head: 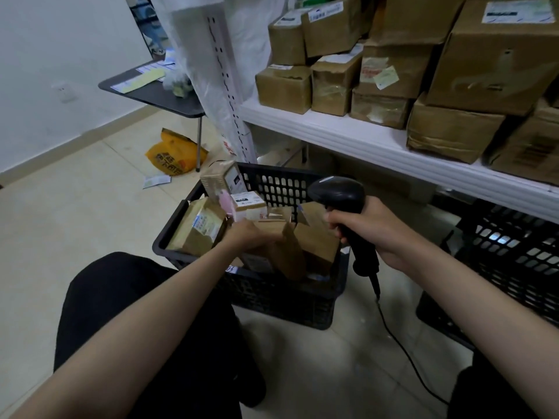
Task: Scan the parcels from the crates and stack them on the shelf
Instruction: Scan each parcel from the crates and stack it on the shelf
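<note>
A black plastic crate (281,290) stands on the floor in front of me, holding several brown cardboard parcels. My left hand (246,235) reaches into it and grips a brown parcel (286,247) near the crate's middle. My right hand (373,229) holds a black barcode scanner (340,195) by its handle, just right of the crate, with its head pointing toward the parcels. The scanner's cable (402,349) trails down to the floor. A white shelf (363,140) at the right carries several stacked cardboard boxes (390,71).
A second black crate (514,267) sits under the shelf at the right. A small black table (157,92) with papers stands at the back left, an orange bag (174,155) beside its leg. A white perforated shelf post (230,86) rises behind the crate. My knees frame the bottom.
</note>
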